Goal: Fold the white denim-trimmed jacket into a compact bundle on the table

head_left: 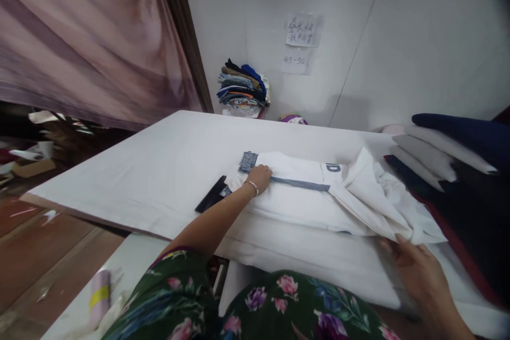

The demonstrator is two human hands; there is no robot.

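A white top (295, 207) lies partly folded, with a grey-blue strip along it, dark letters and a blue denim-like patch at its left end. My left hand (260, 178) is closed, fingers bent down on the cloth beside the blue strip. At the near right edge, my right hand (416, 260) pinches the hem of the bunched right part; its fingertips are partly hidden by the cloth. A flat black piece (211, 194) sticks out from under the left end of the top.
The white table (151, 170) carries stacked folded clothes (242, 90) against the wall. Dark and grey garments (458, 186) are piled at the right. A lilac object with a yellow band (99, 297) lies on a lower surface at near left. A pink curtain (91, 26) hangs at left.
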